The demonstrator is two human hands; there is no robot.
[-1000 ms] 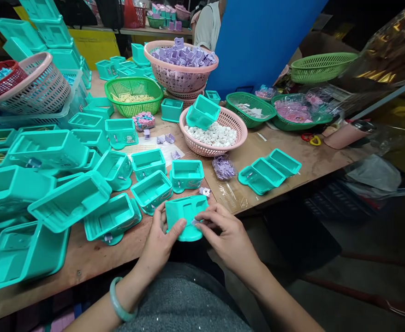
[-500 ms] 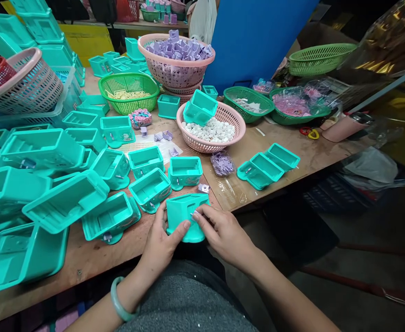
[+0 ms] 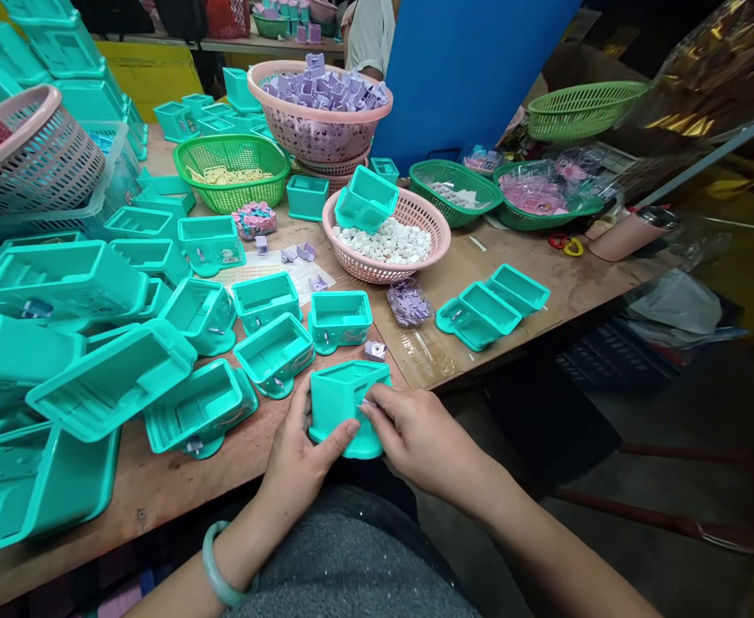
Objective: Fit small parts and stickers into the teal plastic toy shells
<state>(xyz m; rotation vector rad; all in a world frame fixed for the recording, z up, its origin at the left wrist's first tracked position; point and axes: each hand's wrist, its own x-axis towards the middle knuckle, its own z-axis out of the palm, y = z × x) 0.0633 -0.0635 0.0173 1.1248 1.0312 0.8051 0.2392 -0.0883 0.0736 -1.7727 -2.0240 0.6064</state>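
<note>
My left hand [image 3: 309, 438] is closed round the left side of a turquoise plastic box [image 3: 338, 399], thumb across its near face. The box is tilted at the table's front edge, above my lap. Against the box's right side, my right hand [image 3: 406, 429] pinches a small pale piece [image 3: 367, 402] between thumb and forefinger; its shape is mostly hidden by the fingers. Just beyond the box lies a small lilac part [image 3: 375, 349] with a round mark. More turquoise boxes [image 3: 274, 354] stand close by on the left, some with small lilac pieces fitted to them.
A pink basket [image 3: 441, 245] holds white pieces with a turquoise box on top. Behind it, another pink basket [image 3: 264, 86] is heaped with lilac parts. A bag of lilac pieces [image 3: 409, 303] lies nearer. Red and yellow scissors [image 3: 571, 247] and a pink tumbler [image 3: 628, 239] are at right.
The camera view has shifted slightly. Both hands stay on the turquoise box, and my right fingers still pinch the small piece at its side. A person at the back has moved a little.
</note>
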